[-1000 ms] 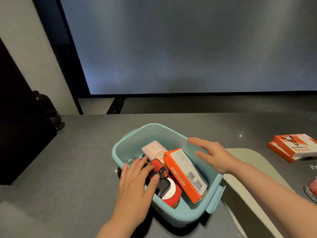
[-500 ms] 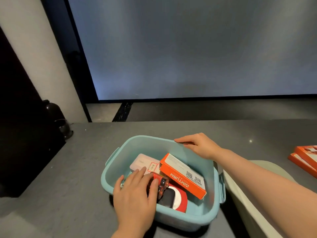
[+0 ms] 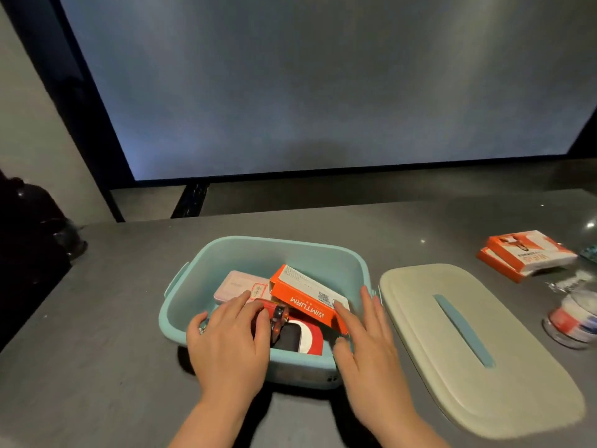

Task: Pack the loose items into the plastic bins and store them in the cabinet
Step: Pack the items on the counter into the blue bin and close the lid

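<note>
A light-blue plastic bin stands on the grey table in front of me. Inside lie a pink box, an orange-and-white carton, a small red item and a red, white and black item. My left hand reaches over the bin's near rim, its straight fingers resting on the small red item and the pink box. My right hand lies flat over the bin's near right corner, fingertips touching the orange carton's end.
The bin's cream lid with a blue handle strip lies on the table to the right. Two stacked orange boxes and a clear container with a red and blue label sit at the far right. A dark object stands at left.
My right hand left the bin's far rim and came down to the near right corner against the orange carton. My view shifted, bringing the lid and the orange boxes into sight.
</note>
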A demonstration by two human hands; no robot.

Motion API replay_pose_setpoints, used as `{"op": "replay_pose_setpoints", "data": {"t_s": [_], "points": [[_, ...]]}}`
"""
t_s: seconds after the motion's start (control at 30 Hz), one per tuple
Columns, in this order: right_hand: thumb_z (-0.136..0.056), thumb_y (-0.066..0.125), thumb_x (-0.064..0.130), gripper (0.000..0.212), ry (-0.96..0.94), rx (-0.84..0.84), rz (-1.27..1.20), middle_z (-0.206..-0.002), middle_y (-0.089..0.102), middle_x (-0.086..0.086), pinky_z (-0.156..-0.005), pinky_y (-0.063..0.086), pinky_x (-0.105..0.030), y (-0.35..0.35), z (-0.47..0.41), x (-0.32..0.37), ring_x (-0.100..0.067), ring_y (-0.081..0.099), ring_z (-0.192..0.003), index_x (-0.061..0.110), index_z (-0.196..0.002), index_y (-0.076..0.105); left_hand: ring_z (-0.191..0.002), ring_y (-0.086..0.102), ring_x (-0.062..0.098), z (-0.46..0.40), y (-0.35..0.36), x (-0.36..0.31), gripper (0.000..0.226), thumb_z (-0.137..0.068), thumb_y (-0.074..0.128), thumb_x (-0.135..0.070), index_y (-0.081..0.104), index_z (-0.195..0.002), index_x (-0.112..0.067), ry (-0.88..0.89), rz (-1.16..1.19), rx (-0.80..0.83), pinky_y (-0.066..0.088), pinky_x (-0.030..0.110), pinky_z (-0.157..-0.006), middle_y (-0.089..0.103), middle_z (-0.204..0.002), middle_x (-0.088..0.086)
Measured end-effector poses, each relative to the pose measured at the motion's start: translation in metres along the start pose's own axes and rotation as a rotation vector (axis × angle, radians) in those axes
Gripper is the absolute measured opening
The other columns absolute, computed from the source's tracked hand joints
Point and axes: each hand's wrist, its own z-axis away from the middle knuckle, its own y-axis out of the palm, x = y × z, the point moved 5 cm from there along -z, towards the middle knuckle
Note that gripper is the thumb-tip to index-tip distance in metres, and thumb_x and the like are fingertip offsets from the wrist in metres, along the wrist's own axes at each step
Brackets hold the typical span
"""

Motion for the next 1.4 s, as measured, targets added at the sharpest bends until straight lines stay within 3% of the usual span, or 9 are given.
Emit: {"op": "replay_pose_setpoints", "data": {"t_s": [0.17, 0.37, 0.5, 0.6, 0.67, 0.77, 0.93, 1.17, 1.4], "points": [[-0.088, 0.036, 0.013, 0.059, -0.072, 0.006, -0.128, -0.155, 0.002, 0.02, -0.103, -0.009, -0.003, -0.013, -0.024, -0.01, 0.004, -0.01, -0.142, 0.037, -0.141, 0.04, -0.103, 0.062, 0.008, 0.003, 0.002, -0.009, 0.036, -0.085, 0.036, -0.041, 0.072, -0.089, -0.033, 0.014, -0.01, 0.012, 0.033, 0.037, -0.087, 0.069, -0.109, -0.013], [-0.098, 0.036, 0.013, 0.053, -0.128, 0.129, -0.121, -0.157, 0.006, 0.021, -0.113, 0.002, -0.023, -0.018, -0.052, -0.029, 0.004, -0.007, -0.143, 0.042, -0.142, 0.037, -0.1, 0.064, 0.011, 0.008, 0.009, -0.038, 0.04, -0.088, 0.033, -0.035, 0.072, -0.09, -0.029, 0.078, -0.032, 0.023, 0.037, 0.035, -0.079, 0.069, -0.108, -0.013], [-0.101, 0.032, 0.034, 0.045, -0.18, 0.165, -0.145, -0.159, 0.008, 0.017, -0.114, 0.001, -0.026, -0.022, -0.054, -0.033, 0.004, -0.006, -0.143, 0.043, -0.145, 0.027, -0.094, 0.066, 0.016, 0.013, 0.015, -0.067, 0.036, -0.087, 0.037, -0.033, 0.072, -0.087, -0.026, 0.179, -0.034, 0.027, 0.04, 0.036, -0.075, 0.071, -0.103, -0.008], [-0.101, 0.033, 0.042, 0.042, -0.052, -0.037, -0.167, -0.154, 0.028, 0.011, -0.117, 0.012, -0.028, -0.043, -0.045, -0.075, -0.003, 0.016, -0.143, 0.036, -0.142, 0.039, -0.095, 0.065, 0.017, 0.016, 0.021, -0.087, 0.036, -0.087, 0.038, -0.035, 0.072, -0.091, -0.025, 0.233, -0.037, 0.036, 0.041, 0.036, -0.076, 0.071, -0.106, -0.007], [-0.099, 0.042, 0.035, 0.036, 0.166, -0.182, 0.003, -0.146, 0.043, 0.004, -0.112, 0.022, -0.03, -0.065, -0.034, -0.129, -0.015, 0.032, -0.136, 0.027, -0.133, 0.053, -0.095, 0.065, 0.017, 0.018, 0.026, -0.101, 0.035, -0.087, 0.038, -0.035, 0.071, -0.092, -0.025, 0.258, -0.036, 0.048, 0.041, 0.035, -0.076, 0.07, -0.107, -0.007], [-0.095, 0.049, 0.037, 0.04, 0.412, -0.093, 0.334, -0.133, 0.053, 0.0, -0.101, 0.036, -0.035, -0.084, -0.015, -0.194, -0.022, 0.044, -0.123, 0.023, -0.132, 0.053, -0.097, 0.065, 0.016, 0.023, 0.033, -0.122, 0.038, -0.087, 0.036, -0.037, 0.07, -0.097, -0.024, 0.29, -0.013, 0.07, 0.042, 0.035, -0.077, 0.069, -0.108, -0.007], [-0.089, 0.06, 0.031, 0.033, 0.349, -0.178, 0.33, -0.105, 0.067, 0.002, -0.075, 0.038, -0.032, -0.092, -0.025, -0.207, -0.022, 0.054, -0.097, 0.025, -0.122, 0.059, -0.097, 0.065, 0.016, 0.025, 0.038, -0.133, 0.041, -0.085, 0.037, -0.041, 0.069, -0.103, -0.023, 0.281, -0.002, 0.07, 0.039, 0.034, -0.076, 0.069, -0.108, -0.007], [-0.084, 0.065, 0.026, 0.033, 0.423, -0.196, 0.313, -0.098, 0.068, 0.0, -0.063, 0.047, -0.027, -0.096, -0.045, -0.215, -0.019, 0.06, -0.082, 0.02, -0.117, 0.062, -0.098, 0.064, 0.014, 0.025, 0.037, -0.132, 0.044, -0.088, 0.034, -0.045, 0.069, -0.104, -0.024, 0.284, -0.027, 0.132, 0.042, 0.033, -0.075, 0.069, -0.107, -0.008], [-0.078, 0.074, 0.034, 0.043, 0.329, -0.36, 0.24, -0.096, 0.071, 0.001, -0.071, 0.055, -0.033, -0.142, -0.051, -0.175, -0.016, 0.061, -0.08, 0.025, -0.119, 0.065, -0.115, 0.052, 0.013, 0.022, 0.024, -0.115, 0.037, -0.087, 0.045, -0.041, 0.06, -0.117, -0.026, 0.236, 0.261, 0.205, 0.037, 0.029, -0.09, 0.058, -0.124, -0.011]]}}
